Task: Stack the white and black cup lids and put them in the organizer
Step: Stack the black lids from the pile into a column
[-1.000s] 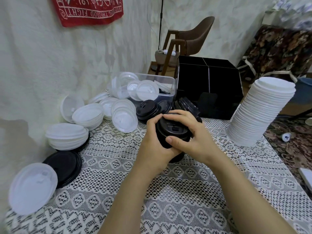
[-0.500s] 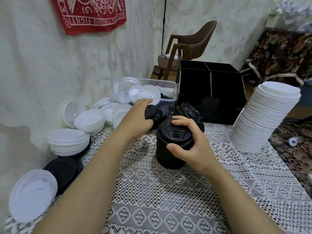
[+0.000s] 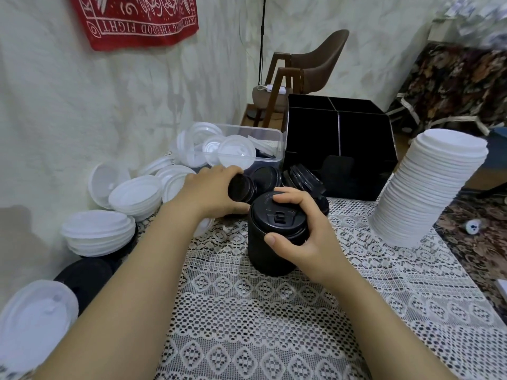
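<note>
Presently the tall stack of black lids (image 3: 274, 242) is stood upright near the middle of the table (image 3: 274, 338). Its top is clasped by the right hand (image 3: 310, 242), with fingers curled over the rim and the thumb pressed on the near side. A small bunch of black lids (image 3: 241, 189) is gripped in the left hand (image 3: 208, 196), tilted on edge, just left of and beyond the stack's top. To be added, it would need turning flat and carrying rightward over the stack's vertical axis. The organizer (image 3: 340, 144) is set at the far edge.
</note>
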The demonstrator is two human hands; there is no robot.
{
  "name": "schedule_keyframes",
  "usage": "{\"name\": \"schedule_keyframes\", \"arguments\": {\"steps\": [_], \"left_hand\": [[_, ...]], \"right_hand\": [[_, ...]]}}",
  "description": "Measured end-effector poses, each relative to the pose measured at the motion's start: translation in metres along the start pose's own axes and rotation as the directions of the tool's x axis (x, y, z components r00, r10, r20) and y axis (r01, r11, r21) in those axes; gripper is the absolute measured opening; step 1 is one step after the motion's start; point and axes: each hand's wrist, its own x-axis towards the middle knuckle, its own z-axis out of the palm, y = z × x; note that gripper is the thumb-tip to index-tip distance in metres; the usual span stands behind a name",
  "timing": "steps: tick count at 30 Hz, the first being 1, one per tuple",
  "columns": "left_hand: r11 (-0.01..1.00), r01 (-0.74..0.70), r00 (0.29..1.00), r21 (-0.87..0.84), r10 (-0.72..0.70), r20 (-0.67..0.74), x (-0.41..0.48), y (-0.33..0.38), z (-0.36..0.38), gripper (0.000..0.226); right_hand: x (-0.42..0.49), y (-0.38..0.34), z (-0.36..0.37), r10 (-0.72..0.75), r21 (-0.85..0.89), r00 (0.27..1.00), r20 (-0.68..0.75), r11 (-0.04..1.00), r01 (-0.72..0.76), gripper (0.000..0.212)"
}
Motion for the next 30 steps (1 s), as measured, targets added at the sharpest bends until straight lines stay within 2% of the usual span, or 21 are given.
{"name": "schedule_keyframes", "arguments": {"steps": [2, 4, 8, 12, 14, 16, 18, 21, 25, 30], "left_hand": [[0.995, 0.059, 0.998, 0.079, -0.057, -0.030, -0.006, 0.005, 0.005, 0.081], [0.994, 0.085, 0.996, 0.064, -0.084, -0.019, -0.011, 0.007, 0.012, 0.086], [0.982, 0.024, 0.997, -0.190, -0.009, 0.081, -0.022, -0.002, 0.018, 0.099], [0.945, -0.089, 0.996, -0.314, 0.086, -0.023, -0.032, -0.012, 0.021, 0.095], [0.931, -0.096, 0.995, -0.352, 0.074, -0.073, -0.034, -0.016, 0.022, 0.095], [0.950, -0.056, 0.994, -0.309, 0.022, -0.112, -0.037, -0.015, 0.022, 0.093], [0.982, 0.000, 0.989, -0.190, -0.029, -0.148, -0.040, -0.011, 0.024, 0.090], [0.992, 0.038, 0.996, -0.122, -0.048, -0.078, -0.043, -0.006, 0.026, 0.096], [0.959, -0.016, 0.997, -0.281, 0.038, 0.074, -0.049, -0.011, 0.019, 0.104], [0.919, -0.049, 0.996, -0.391, 0.072, 0.045, -0.052, -0.016, 0.017, 0.091]], "right_hand": [[0.000, 0.000, 0.000, -0.003, 0.002, 1.000, 0.001, 1.000, 0.003, 0.051], [0.000, 0.000, 0.000, -0.001, 0.006, 1.000, 0.002, 1.000, 0.001, 0.052], [0.000, 0.000, 0.000, -0.001, 0.010, 1.000, 0.002, 1.000, 0.001, 0.052], [0.000, 0.000, 0.001, 0.003, 0.009, 1.000, 0.002, 1.000, -0.003, 0.052], [0.000, 0.000, 0.000, 0.005, 0.005, 1.000, 0.002, 1.000, -0.005, 0.053], [0.000, 0.000, 0.000, 0.003, 0.003, 1.000, 0.003, 1.000, -0.003, 0.052], [0.000, 0.000, 0.000, 0.000, 0.002, 1.000, 0.000, 1.000, 0.000, 0.052], [0.000, 0.000, 0.000, 0.001, -0.006, 1.000, 0.001, 1.000, -0.001, 0.051], [-0.001, 0.000, 0.000, 0.006, -0.012, 1.000, 0.000, 1.000, -0.006, 0.051], [-0.001, 0.000, 0.000, 0.002, -0.018, 1.000, 0.003, 1.000, -0.002, 0.050]]}}
